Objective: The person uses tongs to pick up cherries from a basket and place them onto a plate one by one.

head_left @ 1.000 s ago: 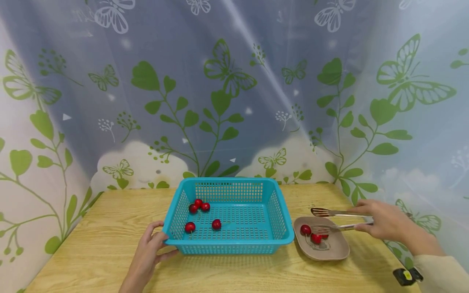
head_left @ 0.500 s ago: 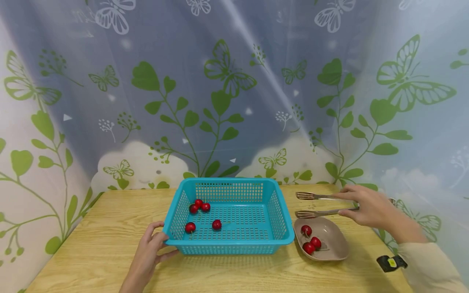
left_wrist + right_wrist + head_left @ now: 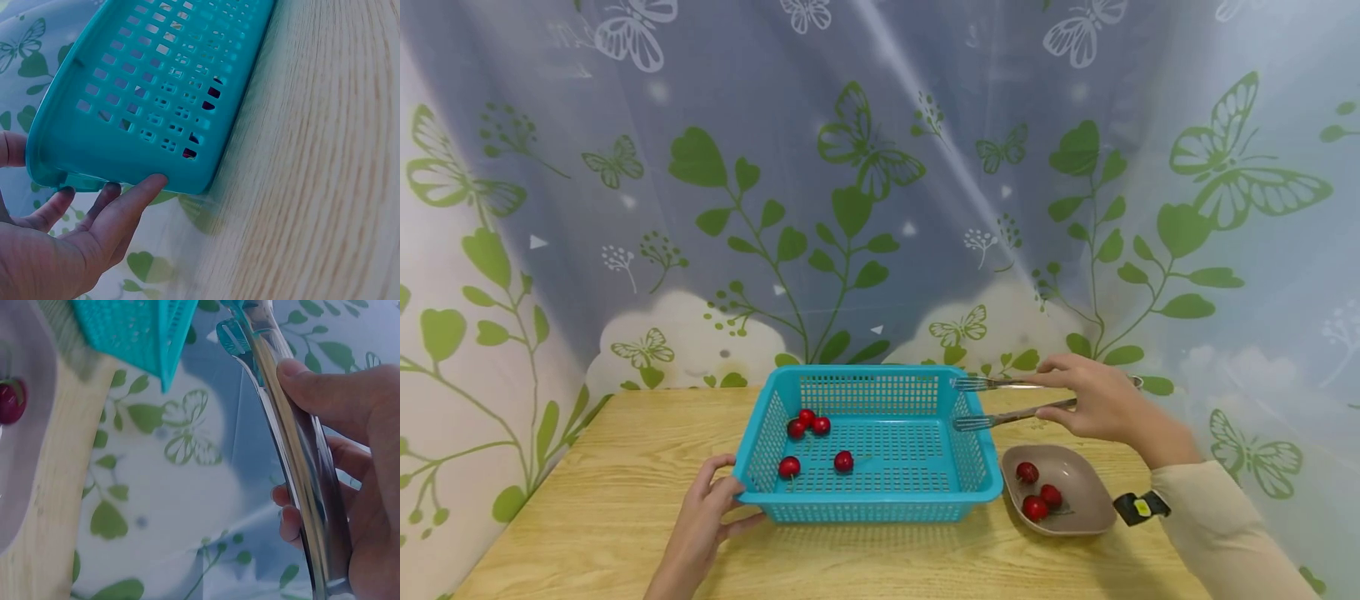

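A blue plastic basket (image 3: 868,497) stands mid-table in the head view, several red cherries (image 3: 843,461) on its floor. My left hand (image 3: 696,521) grips the basket's left front corner, thumb at the rim and fingers against the outer side (image 3: 69,256). In my right hand (image 3: 1097,404) is a pair of metal tongs (image 3: 1021,414), thumb on one arm, fingers on the other. Their slotted tips are spread apart above the basket's right side, with nothing visible between them. Right of the basket, a beige dish (image 3: 1078,475) contains three cherries (image 3: 1034,507).
The wooden table (image 3: 617,450) runs back to a curtain (image 3: 880,208) printed with leaves and butterflies. Its right edge lies just past the dish. A black band with a yellow piece (image 3: 1141,507) sits at the right wrist.
My right hand has carried the tongs up from the dish and leftward to the basket's right side. The cherries in the dish have shifted. My left hand and the basket have stayed put.
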{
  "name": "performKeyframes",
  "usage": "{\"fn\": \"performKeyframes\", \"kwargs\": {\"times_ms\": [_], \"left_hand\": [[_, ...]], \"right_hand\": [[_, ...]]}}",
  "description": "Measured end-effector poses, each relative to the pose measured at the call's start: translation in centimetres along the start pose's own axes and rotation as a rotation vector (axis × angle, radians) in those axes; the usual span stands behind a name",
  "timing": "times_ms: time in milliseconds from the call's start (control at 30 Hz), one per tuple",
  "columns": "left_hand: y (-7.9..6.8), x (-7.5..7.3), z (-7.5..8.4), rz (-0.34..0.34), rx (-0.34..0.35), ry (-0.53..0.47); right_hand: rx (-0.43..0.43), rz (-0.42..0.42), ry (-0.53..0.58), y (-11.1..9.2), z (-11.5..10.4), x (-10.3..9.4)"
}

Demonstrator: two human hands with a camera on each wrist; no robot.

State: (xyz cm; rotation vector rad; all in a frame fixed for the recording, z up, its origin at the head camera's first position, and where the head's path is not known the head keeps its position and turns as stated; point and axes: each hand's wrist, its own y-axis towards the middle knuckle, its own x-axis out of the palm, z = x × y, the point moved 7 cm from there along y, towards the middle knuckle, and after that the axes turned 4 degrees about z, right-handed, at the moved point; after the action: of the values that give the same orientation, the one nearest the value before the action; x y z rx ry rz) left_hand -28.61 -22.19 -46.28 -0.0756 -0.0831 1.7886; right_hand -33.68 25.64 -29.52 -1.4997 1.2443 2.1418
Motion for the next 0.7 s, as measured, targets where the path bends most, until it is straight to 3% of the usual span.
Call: {"fn": "performKeyframes", "kwargs": {"times_ms": [700], "left_hand": [[0.1,0.1,-0.1,0.000,-0.004,0.003]], "right_hand": [[-0.119,-0.025,0.141,6.8,-4.6,2.9]]}}
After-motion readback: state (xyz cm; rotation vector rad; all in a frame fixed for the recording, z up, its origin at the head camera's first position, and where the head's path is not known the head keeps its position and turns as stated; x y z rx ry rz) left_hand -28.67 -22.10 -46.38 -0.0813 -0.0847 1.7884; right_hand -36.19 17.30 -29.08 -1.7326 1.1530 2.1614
